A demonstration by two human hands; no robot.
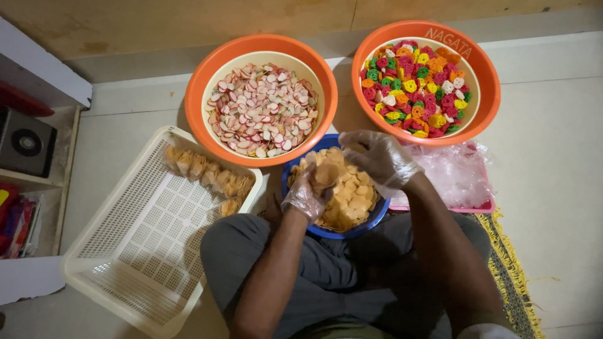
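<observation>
A blue bowl [361, 228] of pale yellow round crackers [355, 198] sits on the floor in front of my crossed legs. My left hand [306, 195], in a clear plastic glove, grips a small clear bag stuffed with those crackers [325, 174] over the bowl. My right hand [378, 157], also gloved, hovers cupped just right of the bag, over the bowl's far side. Whether it holds anything I cannot tell.
A cream lattice tray [129, 248] at left holds a row of filled cracker bags [207, 172]. Two orange basins stand behind: pink-and-white chips [260, 110], multicoloured flower crackers [414, 85]. A pink tray of clear bags [455, 176] lies right. A white shelf [31, 182] is far left.
</observation>
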